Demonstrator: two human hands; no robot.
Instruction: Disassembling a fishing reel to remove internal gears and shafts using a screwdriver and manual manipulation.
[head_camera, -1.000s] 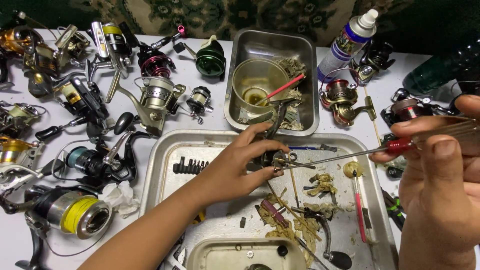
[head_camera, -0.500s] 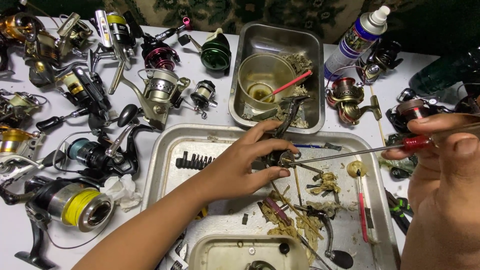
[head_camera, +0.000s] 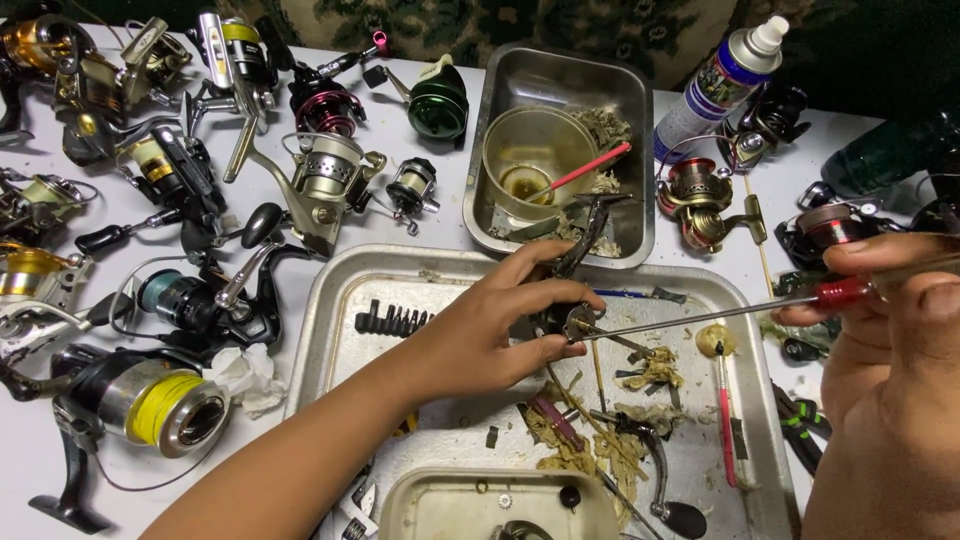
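My left hand (head_camera: 495, 325) grips a dark fishing reel body (head_camera: 566, 318) over a large metal tray (head_camera: 335, 300); the reel's bail arm sticks up toward the back. My right hand (head_camera: 890, 330) pinches a long screwdriver (head_camera: 700, 318) with a red handle at the right edge. Its thin shaft runs left and its tip meets the reel part between my left fingers.
A smaller steel pan (head_camera: 640, 110) behind holds a round cup (head_camera: 537, 158) with a red stick. A spray can (head_camera: 722, 75) stands at back right. Several spinning reels, one with yellow line (head_camera: 165, 408), crowd the left. A bit set (head_camera: 392, 320), a crank handle (head_camera: 655, 475) and greasy scraps lie in the tray.
The view has shifted slightly. Both hands stay on the reel and screwdriver, with the screwdriver handle a little lower and the tip still at the reel.
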